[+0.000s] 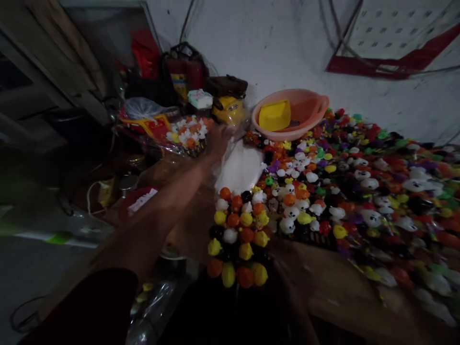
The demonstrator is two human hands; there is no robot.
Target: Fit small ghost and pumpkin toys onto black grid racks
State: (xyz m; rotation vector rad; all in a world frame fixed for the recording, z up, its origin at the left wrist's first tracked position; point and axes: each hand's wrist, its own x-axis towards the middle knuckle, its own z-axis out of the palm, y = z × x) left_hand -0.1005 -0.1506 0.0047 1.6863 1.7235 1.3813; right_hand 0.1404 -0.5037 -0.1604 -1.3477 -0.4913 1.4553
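My left hand (219,140) reaches far across the table to the top end of a stack of clear plastic bags (241,167). Its fingers are dark and blurred, so I cannot see whether they grip the plastic. Nearer to me, a block of small toy heads (237,235) in rows, with orange pumpkins, yellow, white and black ones, juts over the table's front edge. My right hand (282,270) is in deep shadow against the right side of this block, its fingers hidden.
A large heap of mixed toy heads (373,191) covers the table's right side. Behind it stands a pink basin (305,112) with a yellow scoop (275,115). Back left are a bag of toy heads (189,132) and fire extinguishers (185,72). A red dish (125,209) sits left.
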